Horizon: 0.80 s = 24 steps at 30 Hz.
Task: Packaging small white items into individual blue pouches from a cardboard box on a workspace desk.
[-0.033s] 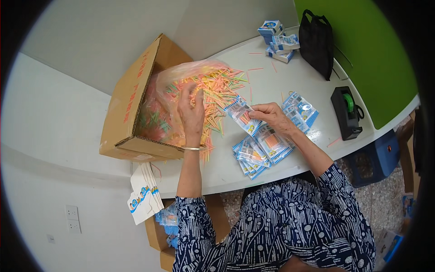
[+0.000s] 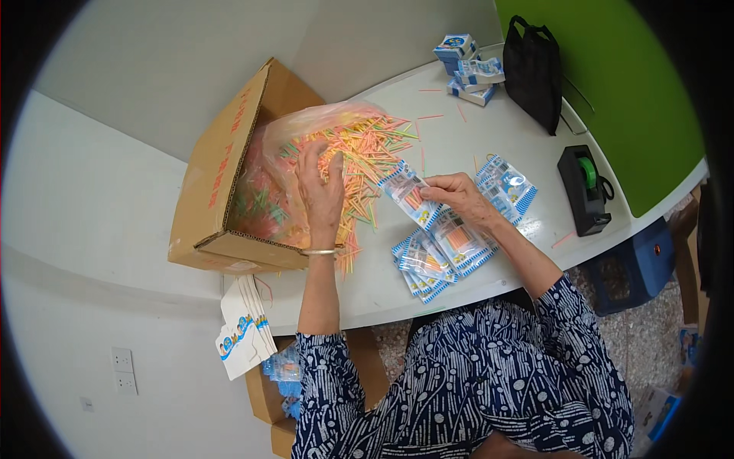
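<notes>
The white desk (image 2: pixel 451 145) curves between a grey wall (image 2: pixel 413 30) and a green panel (image 2: pixel 634 115). A cardboard carton (image 2: pixel 218 180) sits at its left end, thin coloured sticks (image 2: pixel 375 149) spilling toward the middle. Over them the left hand (image 2: pixel 321 195) has its fingers parted and loosely bent. The right hand's (image 2: pixel 462 200) fingers pinch a blue-and-white packet (image 2: pixel 405 187) above the desk's middle, near more packets (image 2: pixel 460 239) toward the front edge. A black tape dispenser (image 2: pixel 579 206) stands by the right edge, a black bag (image 2: pixel 533 76) at the far right corner.
</notes>
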Each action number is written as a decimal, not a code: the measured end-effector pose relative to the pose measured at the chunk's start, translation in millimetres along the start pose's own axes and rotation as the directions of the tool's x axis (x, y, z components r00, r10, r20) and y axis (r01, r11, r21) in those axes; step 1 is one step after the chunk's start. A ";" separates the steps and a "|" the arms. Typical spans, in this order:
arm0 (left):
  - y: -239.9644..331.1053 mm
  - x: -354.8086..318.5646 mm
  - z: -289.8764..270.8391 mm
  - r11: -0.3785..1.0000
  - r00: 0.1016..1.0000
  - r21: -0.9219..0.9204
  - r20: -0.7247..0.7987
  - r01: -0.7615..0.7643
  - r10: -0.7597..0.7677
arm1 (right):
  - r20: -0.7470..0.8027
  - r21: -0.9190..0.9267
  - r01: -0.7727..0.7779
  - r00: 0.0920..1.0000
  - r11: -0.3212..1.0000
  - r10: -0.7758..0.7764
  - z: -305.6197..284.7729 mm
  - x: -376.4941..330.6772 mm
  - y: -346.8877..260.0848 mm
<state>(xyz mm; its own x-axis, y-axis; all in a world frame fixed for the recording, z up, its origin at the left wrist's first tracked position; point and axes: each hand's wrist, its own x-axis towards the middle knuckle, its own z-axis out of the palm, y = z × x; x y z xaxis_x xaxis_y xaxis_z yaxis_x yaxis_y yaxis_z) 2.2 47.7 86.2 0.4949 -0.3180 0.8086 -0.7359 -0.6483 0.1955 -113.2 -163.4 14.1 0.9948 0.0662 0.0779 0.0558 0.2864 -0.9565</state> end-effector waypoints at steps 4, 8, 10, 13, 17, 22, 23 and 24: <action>35.6 -20.2 6.6 0.597 0.770 -0.542 0.599 0.591 -0.218 | -0.018 0.036 0.004 1.000 0.999 -0.003 -8.8 -1.9 5.5; 61.2 -30.1 6.5 0.338 0.655 -0.579 0.734 0.742 -0.181 | 0.013 0.110 0.015 1.000 0.994 -0.017 -0.3 -4.8 -3.5; 68.5 -31.4 7.3 0.348 0.681 -0.599 0.704 0.721 -0.199 | 0.012 0.134 0.013 1.000 0.991 -0.015 -4.2 -7.2 -5.5; 74.8 -35.6 11.2 0.337 0.691 -0.623 0.711 0.706 -0.130 | 0.127 -0.042 -0.067 0.989 0.997 0.072 -18.7 -10.0 -5.4; 75.9 -43.0 21.6 0.496 0.673 -0.560 0.736 0.664 -0.069 | 0.148 -0.131 -0.067 0.985 0.989 0.087 -21.9 -20.7 -5.5; 88.3 -45.9 24.8 0.533 0.687 -0.563 0.725 0.632 -0.049 | 0.131 -0.127 -0.079 0.987 0.989 0.096 -27.5 -36.1 -7.4; 93.6 -44.9 24.1 0.479 0.677 -0.575 0.734 0.663 -0.055 | 0.126 -0.137 -0.078 0.987 0.987 0.095 -28.5 -39.8 -8.6; 97.3 -45.4 24.4 0.422 0.666 -0.586 0.743 0.692 -0.062 | 0.120 -0.147 -0.077 0.988 0.986 0.095 -29.9 -43.2 -10.0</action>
<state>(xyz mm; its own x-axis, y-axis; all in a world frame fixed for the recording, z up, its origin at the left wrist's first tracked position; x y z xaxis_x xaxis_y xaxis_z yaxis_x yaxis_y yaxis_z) -80.6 -17.8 54.9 0.7184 -0.6862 0.1143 -0.2383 -0.0884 0.9672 -154.1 -197.8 11.9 0.9780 0.2077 0.0200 -0.0088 0.1368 -0.9906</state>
